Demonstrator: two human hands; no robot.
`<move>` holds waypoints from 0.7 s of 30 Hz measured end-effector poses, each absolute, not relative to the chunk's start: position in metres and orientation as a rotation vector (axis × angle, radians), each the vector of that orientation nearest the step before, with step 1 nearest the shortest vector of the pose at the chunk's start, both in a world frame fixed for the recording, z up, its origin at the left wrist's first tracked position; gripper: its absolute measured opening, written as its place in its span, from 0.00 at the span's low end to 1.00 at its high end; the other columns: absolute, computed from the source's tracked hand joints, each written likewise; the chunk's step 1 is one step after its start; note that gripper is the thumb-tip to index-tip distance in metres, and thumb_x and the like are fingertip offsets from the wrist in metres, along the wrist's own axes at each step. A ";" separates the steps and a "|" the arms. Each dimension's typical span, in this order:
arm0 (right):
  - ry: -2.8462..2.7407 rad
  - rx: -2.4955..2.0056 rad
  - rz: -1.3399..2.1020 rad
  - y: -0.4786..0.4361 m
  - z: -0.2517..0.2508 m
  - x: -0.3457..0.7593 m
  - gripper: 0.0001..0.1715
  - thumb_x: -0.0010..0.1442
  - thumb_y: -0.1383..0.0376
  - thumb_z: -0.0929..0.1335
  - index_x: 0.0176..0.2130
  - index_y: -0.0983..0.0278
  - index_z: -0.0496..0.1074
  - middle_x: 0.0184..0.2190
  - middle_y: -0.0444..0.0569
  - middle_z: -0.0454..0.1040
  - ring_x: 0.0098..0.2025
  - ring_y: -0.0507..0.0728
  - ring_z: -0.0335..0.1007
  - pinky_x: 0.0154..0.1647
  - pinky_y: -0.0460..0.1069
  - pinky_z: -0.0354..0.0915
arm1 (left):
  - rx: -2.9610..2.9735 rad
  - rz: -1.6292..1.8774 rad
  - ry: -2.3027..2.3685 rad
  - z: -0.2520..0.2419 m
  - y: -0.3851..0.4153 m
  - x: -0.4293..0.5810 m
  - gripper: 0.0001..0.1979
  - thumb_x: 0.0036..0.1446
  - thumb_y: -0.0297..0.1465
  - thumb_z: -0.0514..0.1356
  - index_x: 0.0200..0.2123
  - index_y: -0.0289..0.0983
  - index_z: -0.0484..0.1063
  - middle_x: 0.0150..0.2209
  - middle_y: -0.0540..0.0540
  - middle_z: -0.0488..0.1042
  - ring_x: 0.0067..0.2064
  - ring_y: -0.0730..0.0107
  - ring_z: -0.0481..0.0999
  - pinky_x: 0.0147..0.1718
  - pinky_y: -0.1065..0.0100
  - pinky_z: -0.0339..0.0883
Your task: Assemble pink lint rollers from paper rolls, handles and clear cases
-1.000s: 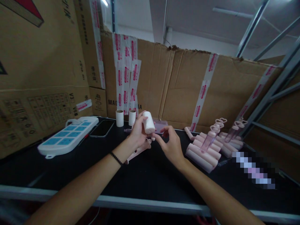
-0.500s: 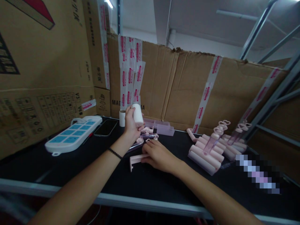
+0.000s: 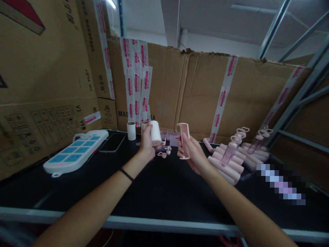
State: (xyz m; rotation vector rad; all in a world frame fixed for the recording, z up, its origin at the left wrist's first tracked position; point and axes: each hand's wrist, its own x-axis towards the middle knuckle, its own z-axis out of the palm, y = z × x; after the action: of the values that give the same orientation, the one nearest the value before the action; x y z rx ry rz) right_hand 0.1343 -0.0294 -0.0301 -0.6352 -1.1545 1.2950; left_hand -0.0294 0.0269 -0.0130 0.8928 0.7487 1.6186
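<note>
My left hand (image 3: 147,143) is closed around a white roll (image 3: 155,133), which it holds tilted above the black table. In my right hand (image 3: 194,153) is a pale pink curved plastic cover (image 3: 184,139) with a short lip at each end, held upright and apart from the roll. Small pink heart-shaped parts (image 3: 163,155) lie on the table between the hands. Behind them are translucent purple plastic pieces (image 3: 173,140), partly hidden. A white roll with a brown core (image 3: 131,131) stands left of my left hand, and another is half covered by that hand.
On the left lie a white power strip (image 3: 77,150) with blue sockets and a dark phone (image 3: 113,142). Pink cylinders (image 3: 226,163) are stacked at right, with heart-topped clear tubes (image 3: 228,154) on them. Cardboard walls (image 3: 167,85) close off the back and left.
My right hand has lifted the pink cover off the table and turned it upright, moving right and up. The left hand still holds the roll, slightly further right in view.
</note>
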 end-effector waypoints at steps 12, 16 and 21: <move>-0.981 -0.897 1.208 -0.011 -0.058 0.123 0.29 0.62 0.38 0.64 0.34 0.61 0.69 0.25 0.46 0.73 0.23 0.56 0.70 0.19 0.48 0.63 | 1.279 1.529 0.810 -0.051 0.005 0.014 0.16 0.63 0.40 0.58 0.52 0.44 0.62 0.38 0.50 0.71 0.33 0.69 0.75 0.25 0.73 0.71; -1.080 -0.990 1.105 -0.016 -0.059 0.121 0.32 0.63 0.37 0.61 0.39 0.61 0.70 0.25 0.46 0.75 0.21 0.56 0.70 0.17 0.47 0.61 | 1.275 1.518 0.858 -0.055 0.006 0.015 0.16 0.63 0.40 0.57 0.52 0.43 0.61 0.41 0.49 0.71 0.33 0.69 0.74 0.26 0.72 0.70; -1.137 -1.065 0.952 -0.019 -0.064 0.123 0.33 0.64 0.37 0.61 0.42 0.62 0.71 0.27 0.47 0.77 0.26 0.57 0.74 0.20 0.47 0.62 | 1.307 1.476 0.862 -0.052 0.002 0.015 0.16 0.65 0.41 0.55 0.52 0.43 0.61 0.37 0.50 0.69 0.28 0.70 0.72 0.19 0.74 0.66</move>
State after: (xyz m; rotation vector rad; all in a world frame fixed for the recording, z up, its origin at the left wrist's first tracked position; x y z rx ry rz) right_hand 0.1231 -0.0186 -0.0641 -1.0654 -1.1370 0.9523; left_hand 0.0147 0.0021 -0.0516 1.3066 0.8618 1.4757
